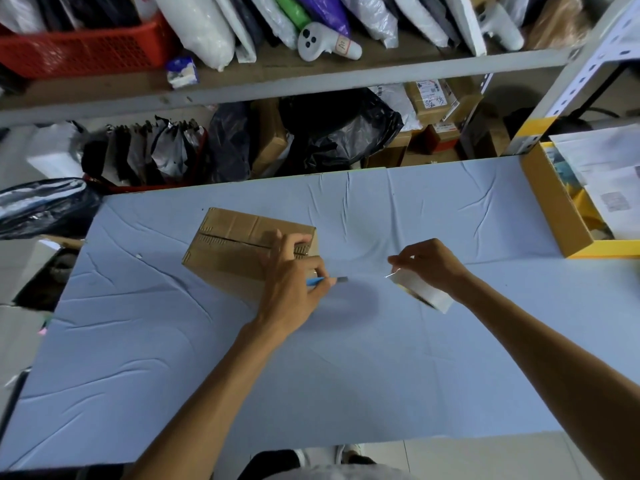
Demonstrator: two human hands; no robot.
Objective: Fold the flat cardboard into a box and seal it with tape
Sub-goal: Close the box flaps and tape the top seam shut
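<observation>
A folded brown cardboard box (239, 244) stands on the blue-covered table (346, 375), its top flaps closed with a dark seam across them. My left hand (294, 282) rests at the box's right end and grips a blue-handled cutter (325, 280) whose blade points right. My right hand (429, 265) holds a roll of clear tape (422, 292) a short way to the right of the box. A thin strip of tape seems to stretch between the roll and the box, but it is hard to see.
A yellow-edged cardboard tray (554, 209) with papers sits at the table's right rear. Behind the table stand metal shelves (311, 81) packed with bags, a red basket (86, 50) and parcels. Black bags (45, 206) lie at the left.
</observation>
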